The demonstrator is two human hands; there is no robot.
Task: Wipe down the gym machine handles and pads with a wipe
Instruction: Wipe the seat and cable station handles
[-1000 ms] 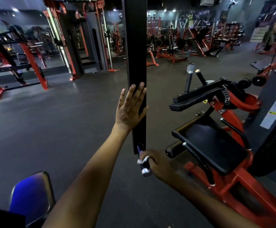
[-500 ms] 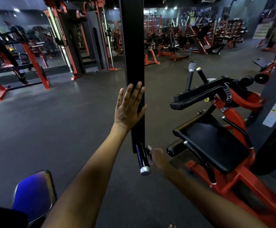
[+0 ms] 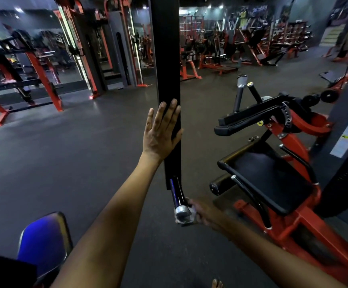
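A tall black machine arm (image 3: 165, 59) hangs down the middle of the view. My left hand (image 3: 161, 129) lies flat against it, fingers spread and pointing up. Below the arm sticks out a glossy black handle (image 3: 177, 191) with a silver end cap (image 3: 181, 210). My right hand (image 3: 201, 213) holds a crumpled white wipe (image 3: 186, 219) around that cap end of the handle. The wipe is mostly hidden by the cap and my fingers.
To the right stands a red-framed machine with a black seat pad (image 3: 270, 179), a black arm pad (image 3: 250, 119) and two upright black handles (image 3: 238, 96). A blue-lit seat (image 3: 42, 244) sits at lower left. Dark floor (image 3: 75, 152) spreads left; more red machines line the back.
My right hand left the handle's lower end, moved up beside the handle half a second ago, and is now back down at the silver cap with the wipe. My left hand stayed flat on the arm.
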